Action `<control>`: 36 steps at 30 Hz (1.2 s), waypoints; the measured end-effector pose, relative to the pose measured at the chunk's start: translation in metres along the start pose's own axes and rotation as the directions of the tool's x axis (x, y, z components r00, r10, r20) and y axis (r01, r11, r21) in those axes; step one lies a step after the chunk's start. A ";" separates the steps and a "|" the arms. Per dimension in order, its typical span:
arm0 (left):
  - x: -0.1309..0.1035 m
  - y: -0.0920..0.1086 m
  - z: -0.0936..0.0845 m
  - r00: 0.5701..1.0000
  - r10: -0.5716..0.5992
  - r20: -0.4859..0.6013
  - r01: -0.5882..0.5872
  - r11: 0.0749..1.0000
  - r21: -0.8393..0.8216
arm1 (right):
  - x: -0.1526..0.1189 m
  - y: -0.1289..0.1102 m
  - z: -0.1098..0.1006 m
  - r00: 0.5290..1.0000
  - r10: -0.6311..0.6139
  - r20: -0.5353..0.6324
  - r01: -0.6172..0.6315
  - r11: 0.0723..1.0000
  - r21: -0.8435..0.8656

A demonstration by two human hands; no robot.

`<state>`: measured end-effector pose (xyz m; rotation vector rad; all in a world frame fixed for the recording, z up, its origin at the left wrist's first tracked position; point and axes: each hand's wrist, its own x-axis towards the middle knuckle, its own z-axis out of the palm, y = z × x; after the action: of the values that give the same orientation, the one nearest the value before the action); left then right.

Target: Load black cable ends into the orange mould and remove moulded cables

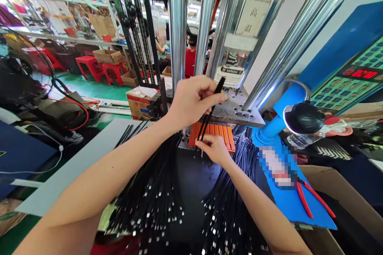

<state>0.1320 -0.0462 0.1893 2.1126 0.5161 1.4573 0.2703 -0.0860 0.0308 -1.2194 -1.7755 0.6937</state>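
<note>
My left hand is raised in front of the machine's metal plate, with thumb and fingers pinched on the upper end of a doubled black cable. Lower down, my right hand pinches the same cable near its other end, in front of an orange slotted block. The cable runs slanting between both hands. A bundle of black cables with shiny metal ends lies to the left. Another black cable bundle lies to the right, partly under my right forearm.
Upright steel columns and a drilled metal plate stand over the block. Red-handled pliers lie on a blue surface at right, beside a black round knob. A grey board extends left. Another person sits beyond.
</note>
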 end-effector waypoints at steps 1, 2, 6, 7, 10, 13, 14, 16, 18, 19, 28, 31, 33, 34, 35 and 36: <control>0.000 -0.001 -0.004 0.999 -0.043 0.017 0.043 0.999 -0.021 | -0.001 -0.002 0.001 1.000 -0.007 0.024 0.007 1.000 0.001; -0.001 -0.003 -0.007 0.995 -0.092 0.040 0.093 0.994 -0.049 | -0.003 -0.005 0.003 0.999 -0.011 0.050 0.011 1.000 0.000; -0.002 -0.012 -0.016 0.967 -0.221 0.129 0.241 0.954 -0.176 | -0.016 -0.015 0.010 0.993 -0.046 0.108 0.047 0.999 -0.007; -0.003 -0.013 -0.016 0.964 -0.230 0.138 0.254 0.947 -0.197 | -0.019 -0.017 0.012 0.992 -0.063 0.114 0.064 0.998 -0.011; -0.004 -0.013 -0.014 0.966 -0.224 0.127 0.246 0.949 -0.199 | -0.025 -0.021 0.014 0.984 -0.106 0.146 0.112 0.993 -0.035; -0.003 -0.007 -0.010 0.986 -0.147 0.078 0.157 0.978 -0.137 | -0.020 -0.015 0.011 0.986 -0.079 0.149 0.095 0.990 -0.104; -0.002 -0.005 -0.009 0.992 -0.104 0.067 0.111 0.988 -0.104 | -0.015 -0.011 0.009 0.991 -0.046 0.124 0.062 0.990 -0.129; -0.003 -0.002 -0.008 0.997 0.009 0.072 -0.008 1.000 -0.021 | 0.000 0.002 0.004 0.999 0.031 0.030 -0.026 0.988 -0.151; -0.011 -0.005 -0.005 0.992 0.086 0.088 -0.092 0.994 0.066 | 0.020 0.017 -0.003 0.993 0.082 -0.084 -0.093 0.986 -0.136; -0.018 -0.011 -0.004 0.992 0.095 0.082 -0.103 0.989 0.102 | 0.029 0.024 -0.005 0.987 0.094 -0.131 -0.110 0.986 -0.122; -0.129 -0.112 0.000 0.816 -0.011 0.579 -0.293 0.855 0.429 | 0.064 0.033 -0.005 0.993 0.101 -0.068 -0.104 0.994 -0.037; -0.140 -0.116 -0.005 0.795 -0.043 0.605 -0.301 0.838 0.454 | 0.062 0.028 -0.004 0.991 0.126 -0.054 -0.132 0.981 -0.141; -0.142 -0.113 -0.006 0.782 -0.051 0.621 -0.321 0.820 0.473 | 0.060 0.025 -0.005 0.991 0.126 -0.047 -0.133 0.964 -0.229; -0.142 -0.112 -0.006 0.771 -0.056 0.635 -0.342 0.803 0.487 | 0.058 0.024 -0.005 0.992 0.117 -0.037 -0.123 0.958 -0.261; -0.143 -0.111 -0.006 0.758 -0.066 0.649 -0.363 0.784 0.504 | 0.056 0.023 -0.005 0.994 0.107 -0.028 -0.111 0.953 -0.281; -0.144 -0.110 -0.005 0.751 -0.076 0.656 -0.378 0.765 0.521 | 0.053 0.022 -0.005 0.995 0.098 -0.021 -0.100 0.951 -0.294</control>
<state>0.0751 -0.0407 0.0167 3.0680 0.5992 0.5162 0.2759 -0.0289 0.0331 -1.5163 -1.8697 0.4896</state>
